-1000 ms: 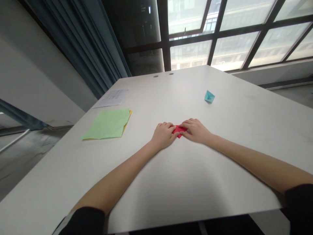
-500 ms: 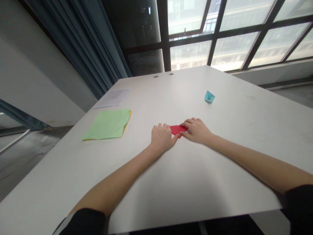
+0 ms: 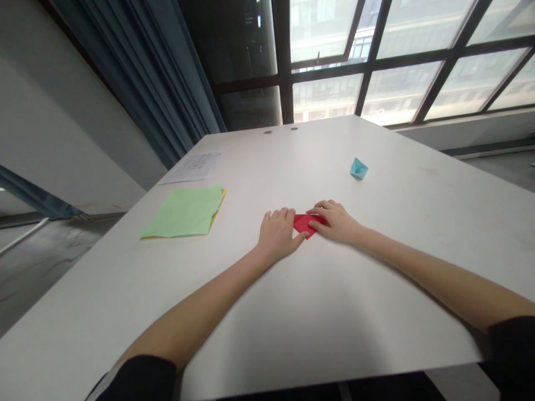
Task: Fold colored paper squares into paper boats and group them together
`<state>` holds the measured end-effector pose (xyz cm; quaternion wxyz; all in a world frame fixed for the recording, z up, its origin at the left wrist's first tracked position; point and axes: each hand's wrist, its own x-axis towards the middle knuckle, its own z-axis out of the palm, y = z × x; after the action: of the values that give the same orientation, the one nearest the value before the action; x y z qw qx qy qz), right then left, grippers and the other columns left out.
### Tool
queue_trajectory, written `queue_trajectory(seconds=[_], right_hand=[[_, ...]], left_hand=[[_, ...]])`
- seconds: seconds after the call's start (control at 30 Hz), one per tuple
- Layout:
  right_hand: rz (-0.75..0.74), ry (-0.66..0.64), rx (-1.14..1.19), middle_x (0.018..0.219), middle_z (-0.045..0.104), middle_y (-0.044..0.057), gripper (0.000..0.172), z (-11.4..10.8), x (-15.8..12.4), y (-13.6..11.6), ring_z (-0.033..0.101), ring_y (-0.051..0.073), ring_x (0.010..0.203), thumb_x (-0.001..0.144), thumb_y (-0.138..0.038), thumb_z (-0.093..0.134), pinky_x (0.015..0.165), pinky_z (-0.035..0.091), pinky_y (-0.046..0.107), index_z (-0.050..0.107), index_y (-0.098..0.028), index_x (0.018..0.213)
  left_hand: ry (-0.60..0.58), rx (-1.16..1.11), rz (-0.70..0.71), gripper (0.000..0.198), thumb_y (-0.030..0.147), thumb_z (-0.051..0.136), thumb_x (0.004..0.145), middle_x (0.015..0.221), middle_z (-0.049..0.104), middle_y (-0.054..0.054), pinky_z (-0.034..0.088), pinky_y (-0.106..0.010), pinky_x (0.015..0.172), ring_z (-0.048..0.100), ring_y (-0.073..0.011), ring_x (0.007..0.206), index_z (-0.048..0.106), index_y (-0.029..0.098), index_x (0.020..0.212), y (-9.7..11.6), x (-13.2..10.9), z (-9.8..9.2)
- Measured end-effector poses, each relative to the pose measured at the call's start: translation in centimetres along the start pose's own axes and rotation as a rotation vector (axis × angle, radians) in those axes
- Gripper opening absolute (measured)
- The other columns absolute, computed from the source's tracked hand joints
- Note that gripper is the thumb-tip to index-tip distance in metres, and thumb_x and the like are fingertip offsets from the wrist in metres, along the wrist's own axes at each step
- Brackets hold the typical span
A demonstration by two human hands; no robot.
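A small piece of folded red paper (image 3: 301, 221) lies on the white table, partly covered by my fingers. My left hand (image 3: 279, 231) grips its left side, with the fingers at the upper left edge and the thumb at the lower edge. From the other side, my right hand (image 3: 331, 221) holds the paper, its thumb pressed on top and its fingers along the far edge. The right corner of the paper is hidden under that hand. Farther back on the right sits a folded light-blue paper shape (image 3: 358, 169).
Green sheets (image 3: 186, 211) with yellow paper beneath lie to the left. Behind them is a printed white sheet (image 3: 194, 167). The white table (image 3: 292, 312) reaches toward a blue curtain (image 3: 167, 83) and dark-framed windows.
My right thumb has moved from the paper's lower edge up onto its face. My left hand has stayed almost in place at the left side.
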<state>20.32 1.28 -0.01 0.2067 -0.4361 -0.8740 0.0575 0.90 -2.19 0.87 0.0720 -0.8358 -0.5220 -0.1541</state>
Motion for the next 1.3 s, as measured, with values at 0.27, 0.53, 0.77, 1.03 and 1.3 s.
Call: queue_trajectory(seconds=[0.27, 0.53, 0.77, 1.03, 1.3], right_hand=[[-0.010, -0.034, 0.139, 0.081, 0.066, 0.006, 0.027, -0.4, 0.8, -0.2, 0.056, 0.018, 0.075, 0.081, -0.030, 0.048, 0.074, 0.042, 0.032, 0.065, -0.018, 0.098], [0.255, 0.250, 0.412, 0.068, 0.064, 0.001, 0.019, -1.4, 1.3, -0.9, 0.055, 0.013, 0.057, 0.075, -0.033, 0.054, 0.055, 0.043, 0.026, 0.062, -0.018, 0.083], [0.177, 0.263, 0.481, 0.065, 0.064, 0.001, 0.018, -1.2, 0.8, -2.8, 0.057, 0.012, 0.055, 0.076, -0.034, 0.055, 0.058, 0.049, 0.026, 0.061, -0.019, 0.084], [0.035, 0.166, 0.616, 0.084, 0.066, 0.004, 0.022, -0.8, 0.5, -3.4, 0.062, 0.013, 0.068, 0.076, -0.034, 0.058, 0.064, 0.054, 0.028, 0.061, -0.018, 0.090], [0.012, 0.139, 0.723, 0.092, 0.065, 0.006, 0.026, -0.6, 0.3, -3.2, 0.063, 0.015, 0.077, 0.074, -0.036, 0.062, 0.072, 0.055, 0.032, 0.060, -0.019, 0.092]], left_hand=[[0.062, -0.029, 0.075, 0.055, 0.051, 0.053, 0.076, 0.120, 0.049, -0.016, 0.027, -0.047, 0.096, 0.045, -0.0298, 0.110, 0.041, 0.015, 0.115, -0.3, -0.4, 0.0], [0.180, -0.125, 0.113, 0.021, 0.030, 0.044, 0.084, 0.099, 0.055, -0.011, 0.039, -0.040, 0.083, 0.049, -0.0246, 0.098, 0.053, 0.018, 0.098, -0.1, -0.7, -1.0], [0.148, -0.752, -0.036, 0.019, 0.027, 0.045, 0.085, 0.101, 0.056, -0.008, 0.050, -0.028, 0.072, 0.058, -0.0146, 0.083, 0.051, 0.017, 0.101, -0.5, 0.2, -0.1], [0.110, -1.256, -0.193, 0.029, 0.039, 0.056, 0.080, 0.097, 0.061, -0.007, 0.051, -0.030, 0.076, 0.063, -0.0156, 0.082, 0.052, 0.014, 0.097, -0.4, 0.8, 0.8], [0.084, -1.387, -0.227, 0.037, 0.045, 0.060, 0.076, 0.091, 0.062, -0.006, 0.050, -0.025, 0.067, 0.062, -0.0144, 0.074, 0.051, 0.014, 0.095, -0.5, 0.8, 1.0]])
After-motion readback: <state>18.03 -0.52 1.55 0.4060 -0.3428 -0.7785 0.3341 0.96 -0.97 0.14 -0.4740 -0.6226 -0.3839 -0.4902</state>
